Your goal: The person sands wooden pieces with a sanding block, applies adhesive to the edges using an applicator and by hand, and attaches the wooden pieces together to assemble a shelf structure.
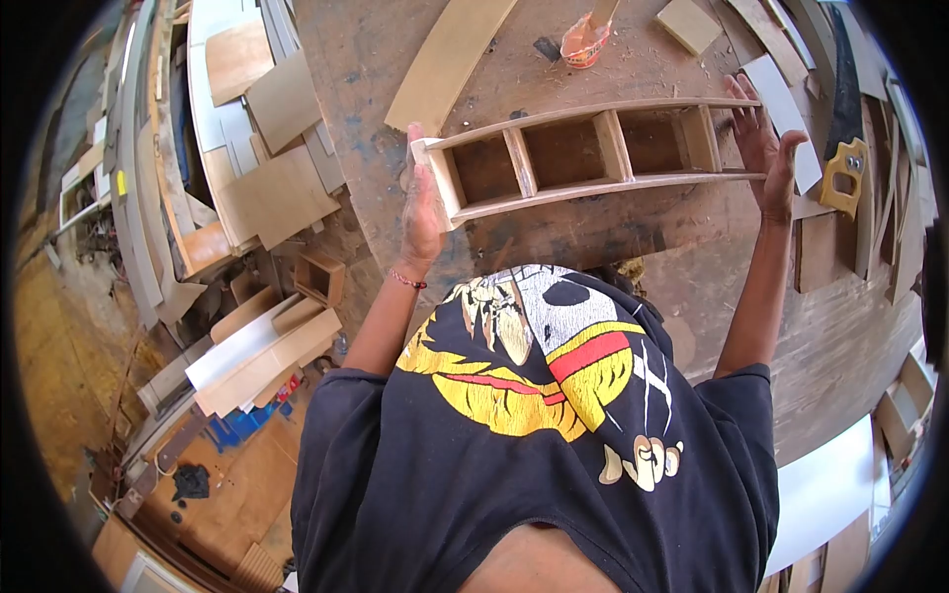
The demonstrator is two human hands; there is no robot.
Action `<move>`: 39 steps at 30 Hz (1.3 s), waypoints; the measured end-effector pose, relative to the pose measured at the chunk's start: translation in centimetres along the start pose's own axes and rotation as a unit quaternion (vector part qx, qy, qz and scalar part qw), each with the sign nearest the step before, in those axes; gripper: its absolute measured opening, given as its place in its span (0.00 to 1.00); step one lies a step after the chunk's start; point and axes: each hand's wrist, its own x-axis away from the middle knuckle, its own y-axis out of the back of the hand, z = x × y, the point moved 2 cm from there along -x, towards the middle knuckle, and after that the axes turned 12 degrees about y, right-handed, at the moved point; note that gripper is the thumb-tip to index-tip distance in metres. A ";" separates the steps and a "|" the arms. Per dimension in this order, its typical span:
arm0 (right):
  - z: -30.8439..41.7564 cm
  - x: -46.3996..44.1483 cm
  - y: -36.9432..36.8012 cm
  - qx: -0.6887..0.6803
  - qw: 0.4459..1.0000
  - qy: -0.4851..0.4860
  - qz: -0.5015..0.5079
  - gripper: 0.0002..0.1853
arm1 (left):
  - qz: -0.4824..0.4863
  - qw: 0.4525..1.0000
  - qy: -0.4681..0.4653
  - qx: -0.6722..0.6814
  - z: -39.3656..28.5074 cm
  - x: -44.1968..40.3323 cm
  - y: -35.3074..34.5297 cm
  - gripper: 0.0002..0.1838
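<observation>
A narrow wooden frame [620, 148] with several cross pieces, like a small ladder-shaped shelf, spans the space between my hands above the worktable [366, 99]. My left hand [423, 212] is upright and flat against its left end piece, fingers stretched out. At the opposite end, my right hand [766, 158] is open, fingers extended by the frame's tips and thumb sticking out. Part of the right fingers is hidden behind the frame. Whether the frame rests on the table or is lifted, I cannot tell.
Behind the frame are a curved wooden board [445, 64], a cup of orange paste [585, 44] with a stick, and a wood block [689, 27]. A handsaw [843, 178] lies at the right among offcuts. Stacked panels [282, 193] fill the left side.
</observation>
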 end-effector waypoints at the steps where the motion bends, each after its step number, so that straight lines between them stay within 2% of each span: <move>1: 0.0 0.0 -0.1 -0.008 1.000 0.000 -0.007 0.53 | 0.002 1.000 0.000 0.002 0.0 0.0 0.0 0.31; 8: -0.2 0.0 0.1 -0.037 0.999 -0.018 -0.007 0.55 | 0.016 0.999 0.017 0.042 0.8 0.1 0.2 0.30; 11: 0.3 0.0 -0.3 0.005 1.000 -0.002 0.008 0.55 | 0.017 0.998 0.032 0.060 1.0 -0.1 0.5 0.30; 14: -0.3 0.1 0.2 -0.023 1.000 -0.014 -0.004 0.56 | 0.006 1.000 -0.011 -0.006 0.2 -0.1 -0.2 0.29; 19: -0.3 0.0 0.3 -0.034 0.999 -0.012 -0.012 0.56 | 0.001 0.999 -0.034 -0.032 -0.3 -0.2 -0.4 0.29; 26: -0.8 -0.1 0.6 -0.042 0.999 0.010 0.007 0.55 | -0.002 0.999 -0.031 -0.041 0.2 -0.4 -0.2 0.29; 29: -0.6 -0.2 0.4 -0.041 0.999 0.001 -0.007 0.58 | 0.001 0.999 -0.021 -0.036 0.7 -0.5 0.2 0.29; 35: 0.3 -0.5 0.7 -0.089 0.995 -0.014 -0.045 0.62 | -0.016 0.999 -0.036 -0.011 1.6 -0.7 1.0 0.33; 37: 0.0 -0.7 1.1 -0.092 0.995 -0.014 -0.036 0.61 | 0.010 0.995 -0.010 0.094 1.1 -0.4 0.8 0.36; 39: -0.1 -0.9 1.1 -0.095 0.995 -0.012 -0.028 0.60 | 0.013 0.995 0.005 0.103 0.4 -0.2 0.4 0.37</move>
